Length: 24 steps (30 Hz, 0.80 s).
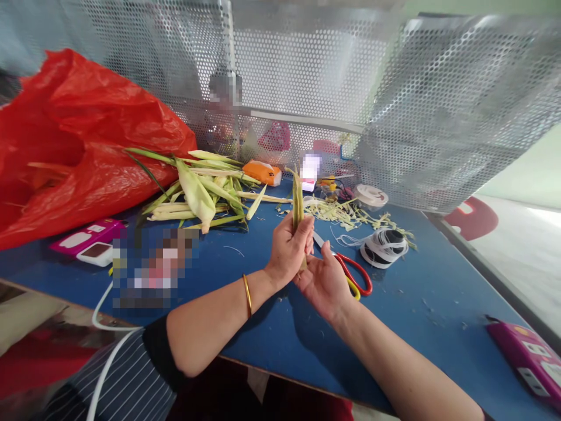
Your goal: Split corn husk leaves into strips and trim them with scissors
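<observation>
I saw the left hand (289, 248) clamped round an upright yellow-green husk strip (298, 199) above the blue worktop (438, 292), the right hand (326, 283) palm up, thumb apart, at its lower end. That palm partly hid red-and-yellow-handled metal scissors (369, 283) near a black-and-white spool (383, 248); pale-green husks (197, 202) lay heaped against a red plastic bag (100, 134).

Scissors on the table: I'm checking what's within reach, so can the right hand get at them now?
Probably yes: the scissors lie right beside the right hand, which is open, and nothing covers their red handle.
</observation>
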Available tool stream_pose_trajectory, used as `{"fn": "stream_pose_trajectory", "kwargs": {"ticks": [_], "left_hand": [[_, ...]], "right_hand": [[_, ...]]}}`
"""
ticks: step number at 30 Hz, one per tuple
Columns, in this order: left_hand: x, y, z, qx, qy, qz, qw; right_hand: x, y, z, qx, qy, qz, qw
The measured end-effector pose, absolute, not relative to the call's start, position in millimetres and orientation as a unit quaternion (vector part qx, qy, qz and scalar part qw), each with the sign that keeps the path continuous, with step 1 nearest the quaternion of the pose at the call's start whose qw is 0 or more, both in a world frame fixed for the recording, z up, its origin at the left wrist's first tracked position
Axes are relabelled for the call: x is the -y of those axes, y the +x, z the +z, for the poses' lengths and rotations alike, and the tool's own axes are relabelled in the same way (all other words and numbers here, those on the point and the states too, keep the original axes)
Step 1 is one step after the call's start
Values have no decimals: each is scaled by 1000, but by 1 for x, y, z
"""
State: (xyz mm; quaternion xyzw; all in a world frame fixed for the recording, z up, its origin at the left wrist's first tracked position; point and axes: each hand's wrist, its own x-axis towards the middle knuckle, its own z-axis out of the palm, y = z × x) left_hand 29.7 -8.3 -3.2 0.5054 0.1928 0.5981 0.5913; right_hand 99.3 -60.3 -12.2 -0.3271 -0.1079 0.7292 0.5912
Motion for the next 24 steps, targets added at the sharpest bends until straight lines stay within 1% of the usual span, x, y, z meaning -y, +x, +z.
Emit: {"fn": "stream_pose_trajectory", "kwargs": {"ticks": [5, 10, 12, 17, 19, 21, 24], "left_hand": [[9, 30, -3, -198, 496, 596, 600], [10, 28, 3, -213, 471, 562, 646], [9, 26, 5, -215, 475, 525, 672], [12, 23, 5, -253, 482, 417, 727], [13, 23, 4, -277, 487, 388, 732], [14, 23, 2, -289, 513, 363, 722], [13, 24, -1, -286, 575, 346, 684]], "right_hand": [[61, 99, -10, 98, -324, 726, 599], [61, 100, -15, 157, -392, 715, 558], [59, 105, -16, 217, -423, 668, 573], [49, 134, -4, 337, -461, 454, 684], [47, 144, 3, 372, -478, 397, 690], [47, 149, 8, 390, -474, 398, 682], [48, 149, 11, 373, -459, 458, 664]]}}
